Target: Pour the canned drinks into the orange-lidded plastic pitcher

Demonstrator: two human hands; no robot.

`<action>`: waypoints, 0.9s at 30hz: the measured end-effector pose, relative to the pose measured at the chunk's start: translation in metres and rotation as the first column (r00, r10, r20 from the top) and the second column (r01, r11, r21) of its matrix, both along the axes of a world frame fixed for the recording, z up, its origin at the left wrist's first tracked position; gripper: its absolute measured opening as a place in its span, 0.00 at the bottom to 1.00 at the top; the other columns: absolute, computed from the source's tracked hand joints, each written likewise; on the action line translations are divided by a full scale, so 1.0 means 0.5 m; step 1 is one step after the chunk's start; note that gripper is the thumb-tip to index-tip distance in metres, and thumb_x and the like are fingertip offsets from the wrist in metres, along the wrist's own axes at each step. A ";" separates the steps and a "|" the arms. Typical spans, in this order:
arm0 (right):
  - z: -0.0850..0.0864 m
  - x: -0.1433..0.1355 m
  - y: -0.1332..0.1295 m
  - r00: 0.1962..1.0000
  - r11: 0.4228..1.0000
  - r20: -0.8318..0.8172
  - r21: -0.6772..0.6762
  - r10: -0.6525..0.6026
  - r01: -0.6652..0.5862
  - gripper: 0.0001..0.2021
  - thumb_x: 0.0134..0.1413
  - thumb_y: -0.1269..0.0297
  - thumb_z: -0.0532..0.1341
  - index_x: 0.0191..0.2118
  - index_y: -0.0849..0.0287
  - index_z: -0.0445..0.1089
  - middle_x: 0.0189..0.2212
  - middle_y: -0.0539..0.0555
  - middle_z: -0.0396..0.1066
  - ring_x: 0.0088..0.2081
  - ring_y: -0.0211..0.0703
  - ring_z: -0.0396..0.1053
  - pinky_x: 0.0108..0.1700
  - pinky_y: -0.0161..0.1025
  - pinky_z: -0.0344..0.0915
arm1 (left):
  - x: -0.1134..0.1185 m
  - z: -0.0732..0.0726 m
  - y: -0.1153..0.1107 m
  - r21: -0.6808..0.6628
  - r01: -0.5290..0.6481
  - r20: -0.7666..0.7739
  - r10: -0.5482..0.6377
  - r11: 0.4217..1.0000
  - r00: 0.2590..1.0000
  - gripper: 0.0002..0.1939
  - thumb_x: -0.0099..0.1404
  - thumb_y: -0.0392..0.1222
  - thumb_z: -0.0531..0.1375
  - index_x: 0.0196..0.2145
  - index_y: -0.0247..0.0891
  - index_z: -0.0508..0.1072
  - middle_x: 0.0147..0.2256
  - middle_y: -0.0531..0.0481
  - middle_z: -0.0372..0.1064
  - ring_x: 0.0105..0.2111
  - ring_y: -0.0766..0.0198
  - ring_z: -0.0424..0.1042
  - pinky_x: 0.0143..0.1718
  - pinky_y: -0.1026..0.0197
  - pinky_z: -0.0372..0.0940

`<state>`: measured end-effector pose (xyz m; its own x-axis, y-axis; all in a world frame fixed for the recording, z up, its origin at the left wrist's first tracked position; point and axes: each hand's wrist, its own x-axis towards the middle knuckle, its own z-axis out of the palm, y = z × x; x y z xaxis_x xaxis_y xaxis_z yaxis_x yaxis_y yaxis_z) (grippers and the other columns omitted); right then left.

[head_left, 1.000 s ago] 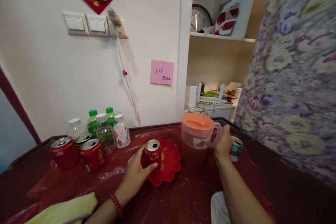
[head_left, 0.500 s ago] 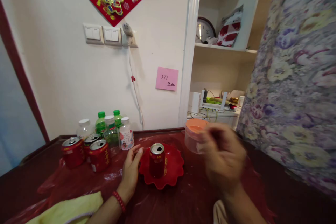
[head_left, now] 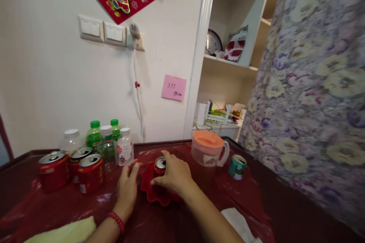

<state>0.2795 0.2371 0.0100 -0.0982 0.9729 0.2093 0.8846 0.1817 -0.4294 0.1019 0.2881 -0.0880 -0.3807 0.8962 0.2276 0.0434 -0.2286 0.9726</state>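
A red can (head_left: 160, 163) with a silver top stands on a red scalloped plate (head_left: 154, 195) at the middle of the table. My right hand (head_left: 176, 174) is wrapped round the can from the right, thumb in front and fingers behind, and hides much of it. Left of the plate is my left hand (head_left: 127, 188), a red bead bracelet at its wrist. Its fingers are apart and point towards the plate's left edge, with nothing in them.
Several red cans (head_left: 91, 173) and several bottles (head_left: 124, 148) stand at the left. A pitcher with an orange lid (head_left: 207, 140) and a green can (head_left: 237, 167) are at the right. Cloths lie at the front, one yellow (head_left: 65, 231), one white (head_left: 238, 222).
My right hand has moved left from near the pitcher and taken hold of the red can on the plate. The view has turned right, and the green can now shows.
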 end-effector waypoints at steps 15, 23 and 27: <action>0.013 -0.017 -0.006 0.984 0.994 -0.166 0.076 -0.068 0.082 0.43 0.45 0.50 0.74 0.65 0.51 0.59 0.53 0.58 0.71 0.53 0.61 0.72 0.53 0.54 0.67 | 0.002 0.004 0.007 0.000 0.023 -0.020 -0.023 1.000 1.000 0.32 0.59 0.67 0.59 0.49 0.38 0.74 0.46 0.42 0.77 0.52 0.43 0.74 0.59 0.40 0.64; 0.101 0.016 -0.104 0.965 0.987 -0.262 0.159 0.017 0.026 0.43 0.43 0.48 0.74 0.64 0.46 0.59 0.54 0.53 0.72 0.54 0.56 0.71 0.54 0.53 0.68 | 0.001 0.001 0.012 0.025 0.007 -0.043 -0.006 1.000 0.999 0.31 0.60 0.66 0.59 0.48 0.38 0.75 0.52 0.40 0.75 0.57 0.42 0.70 0.62 0.40 0.61; 0.121 0.056 -0.173 0.961 0.991 -0.275 0.133 0.026 0.011 0.42 0.41 0.51 0.76 0.63 0.46 0.62 0.54 0.52 0.72 0.54 0.56 0.71 0.55 0.53 0.66 | 0.004 0.013 0.003 0.005 -0.008 -0.039 0.008 1.000 0.999 0.30 0.59 0.65 0.59 0.47 0.38 0.75 0.53 0.40 0.74 0.57 0.41 0.70 0.62 0.39 0.61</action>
